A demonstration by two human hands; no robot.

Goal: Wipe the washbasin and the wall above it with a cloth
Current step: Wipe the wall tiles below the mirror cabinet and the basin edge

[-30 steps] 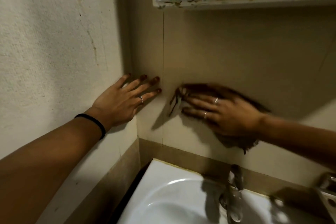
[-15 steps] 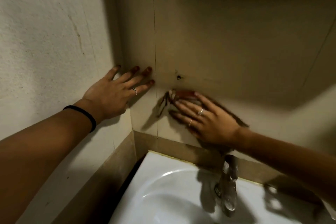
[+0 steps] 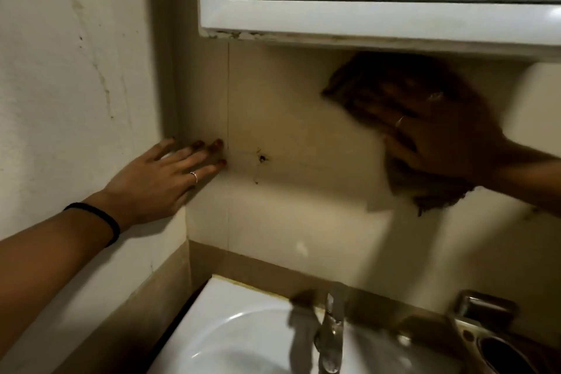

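My right hand [image 3: 431, 133] presses a dark brown cloth [image 3: 425, 194] flat against the beige wall [image 3: 303, 118], just under the white mirror cabinet. The hand is blurred by motion; cloth edges stick out above the fingers and below the palm. My left hand [image 3: 161, 179] lies flat with fingers spread in the corner where the side wall meets the back wall, holding nothing. A black band circles that wrist. The white washbasin [image 3: 224, 331] sits below, at the bottom of the view.
A white-framed mirror cabinet [image 3: 364, 18] overhangs the wall close above my right hand. A small dark hole [image 3: 261, 158] marks the wall. A metal tap [image 3: 331, 334] rises at the basin's back edge. A metal holder [image 3: 491, 331] stands at the right.
My right hand has swept the cloth up and to the right, from beside the left hand to just under the cabinet. The left hand stays planted in the corner. The view tilted up.
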